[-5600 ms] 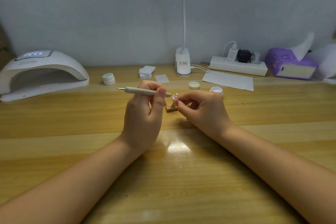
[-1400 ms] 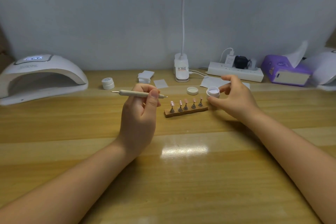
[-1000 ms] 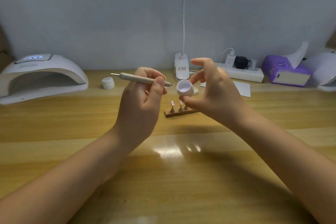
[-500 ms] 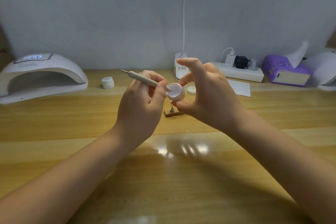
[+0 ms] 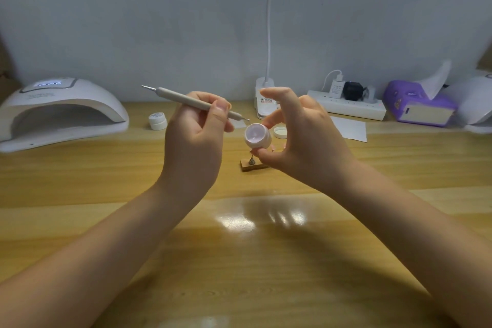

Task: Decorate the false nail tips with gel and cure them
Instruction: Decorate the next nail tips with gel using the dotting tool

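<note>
Loading the dotting tool from the gel pot

Head view: left hand (image 5: 195, 141) grips dotting tool (image 5: 195, 101), tip just above tilted gel pot (image 5: 257, 136) pinched by right hand (image 5: 306, 136) over the bench (image 5: 106, 184) centre; nail-tip stand (image 5: 251, 165) underneath risks drips

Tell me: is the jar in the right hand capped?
No, the jar is open, its lid lying on the table.
</note>
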{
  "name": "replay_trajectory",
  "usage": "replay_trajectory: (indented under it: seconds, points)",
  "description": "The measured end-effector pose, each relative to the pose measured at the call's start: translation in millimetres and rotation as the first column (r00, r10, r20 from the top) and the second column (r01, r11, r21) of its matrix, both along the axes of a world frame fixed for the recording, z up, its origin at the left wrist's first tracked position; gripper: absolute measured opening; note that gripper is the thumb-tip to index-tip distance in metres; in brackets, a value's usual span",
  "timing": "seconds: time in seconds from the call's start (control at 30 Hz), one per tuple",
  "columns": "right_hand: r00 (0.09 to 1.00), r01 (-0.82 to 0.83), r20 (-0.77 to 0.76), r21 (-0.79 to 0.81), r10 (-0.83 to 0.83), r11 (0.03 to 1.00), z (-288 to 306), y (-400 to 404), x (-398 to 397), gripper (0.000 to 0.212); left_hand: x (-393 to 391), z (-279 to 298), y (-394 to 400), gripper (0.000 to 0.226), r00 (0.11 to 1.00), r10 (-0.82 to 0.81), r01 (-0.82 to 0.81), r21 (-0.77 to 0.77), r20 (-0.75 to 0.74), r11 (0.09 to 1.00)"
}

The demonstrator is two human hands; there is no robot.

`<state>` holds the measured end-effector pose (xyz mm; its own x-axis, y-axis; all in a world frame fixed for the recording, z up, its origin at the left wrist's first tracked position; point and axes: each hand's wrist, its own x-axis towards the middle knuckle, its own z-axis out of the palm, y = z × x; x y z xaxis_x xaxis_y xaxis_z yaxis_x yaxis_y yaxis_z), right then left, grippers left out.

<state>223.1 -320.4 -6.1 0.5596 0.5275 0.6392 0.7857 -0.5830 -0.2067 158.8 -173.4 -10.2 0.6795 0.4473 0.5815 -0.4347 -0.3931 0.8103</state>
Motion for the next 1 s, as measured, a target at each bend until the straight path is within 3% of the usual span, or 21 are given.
replay_trajectory:
  seconds: [0.23, 0.57, 1.0]
  points:
    - [0.986, -0.052, -0.153, 0.079, 0.064, 0.996, 1.3, -1.7, -0.1, 0.082, 1.2, 9.0, 0.0, 0.019, 1.000, -0.001, -0.004, -0.208, -0.024, 0.978]
    - [0.971, -0.072, -0.220, 0.099, 0.093, 0.992, -1.0, 2.6, -0.7, 0.093, 2.9, 13.0, 3.1, 0.028, 0.994, -0.033, -0.013, -0.414, -0.105, 0.910]
    - [0.969, -0.067, -0.231, 0.099, 0.088, 0.993, -1.4, 2.1, 0.3, 0.092, 10.1, -2.1, 10.4, 0.033, 0.978, -0.011, -0.070, -0.381, -0.206, 0.922]
